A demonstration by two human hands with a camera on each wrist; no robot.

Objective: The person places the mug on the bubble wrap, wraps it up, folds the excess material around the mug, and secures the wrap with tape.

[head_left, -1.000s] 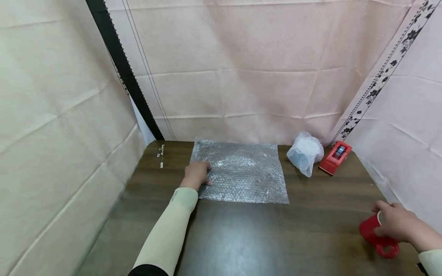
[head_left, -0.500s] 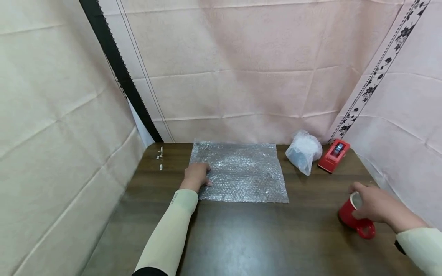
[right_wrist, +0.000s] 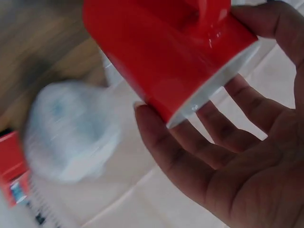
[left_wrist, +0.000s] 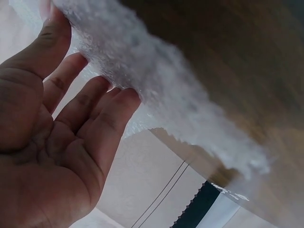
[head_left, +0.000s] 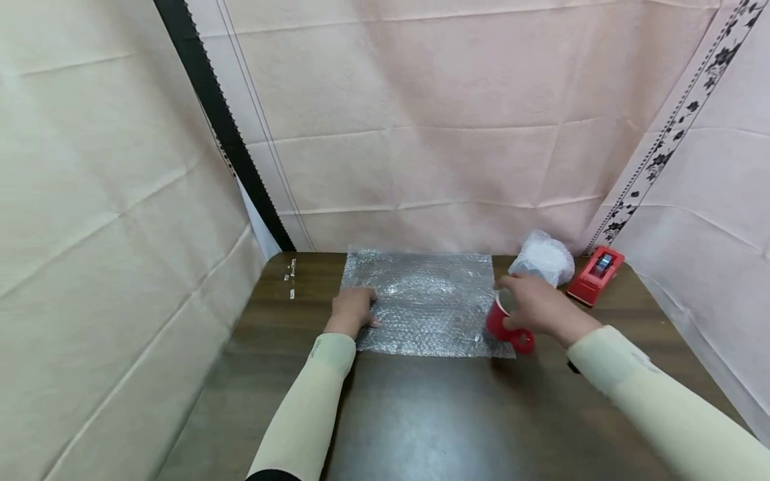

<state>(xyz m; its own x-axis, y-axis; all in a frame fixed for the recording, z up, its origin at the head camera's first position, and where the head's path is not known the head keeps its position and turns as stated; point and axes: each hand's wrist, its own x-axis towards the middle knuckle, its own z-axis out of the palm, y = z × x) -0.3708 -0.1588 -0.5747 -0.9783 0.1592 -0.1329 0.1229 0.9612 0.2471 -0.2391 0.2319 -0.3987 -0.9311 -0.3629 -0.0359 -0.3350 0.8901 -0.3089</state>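
Note:
A sheet of clear bubble wrap (head_left: 430, 300) lies flat on the wooden table. My left hand (head_left: 352, 310) rests on its left edge; in the left wrist view the fingertips (left_wrist: 128, 95) touch the wrap, with thumb and fingers spread apart. With thumb and fingers around the rim, my right hand (head_left: 541, 307) grips a red mug (head_left: 499, 324) with a white inside. The mug is over the right edge of the sheet, slightly tilted, its handle toward the near right. In the right wrist view the mug (right_wrist: 152, 57) hangs from the fingertips at its rim.
Behind the right hand sits a crumpled whitish plastic bundle (head_left: 544, 257). Beside it stands a red tape dispenser (head_left: 597, 275). Small white scraps (head_left: 292, 293) lie on the table (head_left: 433, 414) at the far left. Cloth walls (head_left: 421, 167) close off the back and sides.
My right hand has carried the red mug from the right side of the table leftward and away from me, to the bubble wrap. The left hand has stayed on the sheet's left edge.

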